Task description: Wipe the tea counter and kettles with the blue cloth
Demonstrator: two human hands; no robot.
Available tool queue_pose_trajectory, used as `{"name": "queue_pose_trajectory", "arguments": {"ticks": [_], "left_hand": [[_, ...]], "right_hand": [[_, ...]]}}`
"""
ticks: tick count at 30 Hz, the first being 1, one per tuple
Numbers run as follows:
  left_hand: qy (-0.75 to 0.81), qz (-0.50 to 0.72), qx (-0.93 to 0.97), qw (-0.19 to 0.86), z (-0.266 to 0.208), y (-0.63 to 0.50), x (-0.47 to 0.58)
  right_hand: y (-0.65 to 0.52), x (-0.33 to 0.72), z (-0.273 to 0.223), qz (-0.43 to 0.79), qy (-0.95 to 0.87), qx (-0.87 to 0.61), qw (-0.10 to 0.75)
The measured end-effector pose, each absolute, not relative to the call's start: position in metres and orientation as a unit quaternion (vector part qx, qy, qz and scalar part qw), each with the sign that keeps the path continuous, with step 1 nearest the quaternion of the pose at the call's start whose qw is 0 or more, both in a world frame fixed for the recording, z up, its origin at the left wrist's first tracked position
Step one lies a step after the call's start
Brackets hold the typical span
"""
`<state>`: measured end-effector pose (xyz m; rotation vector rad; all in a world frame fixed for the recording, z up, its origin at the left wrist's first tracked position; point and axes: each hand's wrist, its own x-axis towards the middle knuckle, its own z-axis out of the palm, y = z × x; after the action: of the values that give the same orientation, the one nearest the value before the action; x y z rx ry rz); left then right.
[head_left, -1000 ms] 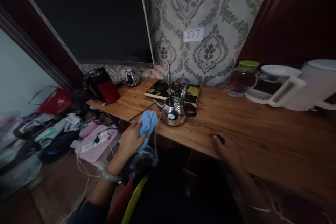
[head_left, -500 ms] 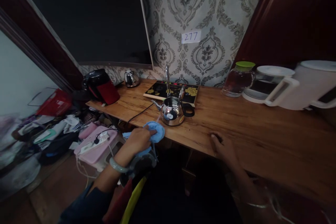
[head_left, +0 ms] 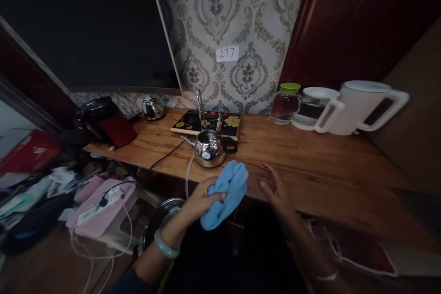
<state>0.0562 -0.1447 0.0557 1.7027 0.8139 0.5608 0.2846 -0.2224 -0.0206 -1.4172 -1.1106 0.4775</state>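
A bunched light-blue cloth (head_left: 227, 193) is gripped by my left hand (head_left: 203, 200), in front of the counter's front edge. My right hand (head_left: 277, 193) is apart from the cloth, over the edge to its right, fingers spread and holding nothing. Just behind the cloth stands a shiny metal kettle (head_left: 208, 151), upright and without a lid, its spout to the left and black handle to the right. Past the kettle is a black tea stove (head_left: 188, 121) with gold flowers, red lights and a curved metal spout (head_left: 200, 105).
On the wooden counter (head_left: 310, 165), a glass jug (head_left: 284, 105) and white pitchers (head_left: 365, 105) stand right; a red-black kettle (head_left: 112, 124) and small metal pot (head_left: 153, 108) stand left. A metal basin (head_left: 161, 216), clear tube (head_left: 187, 179) and pink stool (head_left: 99, 220) are below left.
My left hand has brought the blue cloth rightward, in front of the kettle. My right hand has opened out near it. The view has swung to the right.
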Motion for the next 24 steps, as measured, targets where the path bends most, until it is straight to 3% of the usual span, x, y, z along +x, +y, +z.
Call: {"name": "queue_pose_trajectory", "arguments": {"ticks": [5, 7, 12, 19, 24], "left_hand": [[0.230, 0.269, 0.574, 0.739, 0.041, -0.160, 0.119], [0.169, 0.253, 0.610, 0.732, 0.041, -0.160, 0.129], [0.268, 0.316, 0.756, 0.507, 0.035, -0.140, 0.110], [0.415, 0.368, 0.785, 0.276, -0.003, -0.110, 0.077], [0.395, 0.319, 0.836, 0.208, -0.010, -0.101, 0.083]], "right_hand": [[-0.240, 0.257, -0.003, 0.226, -0.513, -0.566, 0.604], [-0.236, 0.266, -0.002, 0.175, -0.477, -0.615, 0.603], [-0.217, 0.300, -0.004, 0.050, -0.527, -0.667, 0.524], [-0.183, 0.261, -0.016, 0.028, -0.657, -0.722, 0.213], [-0.161, 0.288, -0.019, 0.001, -0.631, -0.756, 0.172]]}}
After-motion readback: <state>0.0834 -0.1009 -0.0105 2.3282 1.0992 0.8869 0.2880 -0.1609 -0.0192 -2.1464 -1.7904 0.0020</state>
